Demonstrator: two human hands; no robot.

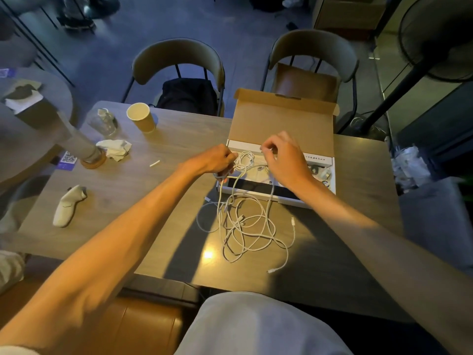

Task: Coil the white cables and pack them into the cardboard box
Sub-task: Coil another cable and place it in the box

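Observation:
A loose tangle of white cables [245,226] lies on the wooden table just in front of the open cardboard box [281,119], whose lid stands up at the back. My left hand [220,161] grips a small coil of white cable [244,160] over the box's left end, with strands hanging down to the tangle. My right hand [284,160] hovers over the box's middle, fingers curled and pinching a cable strand near the coil. Small items lie inside the box to the right.
On the table's left part are a paper cup [142,117], a glass jar [102,123], a crumpled tissue [114,147], a white controller [67,204] and a small white piece [154,163]. Two chairs [179,73] stand behind the table; a fan stand is at right.

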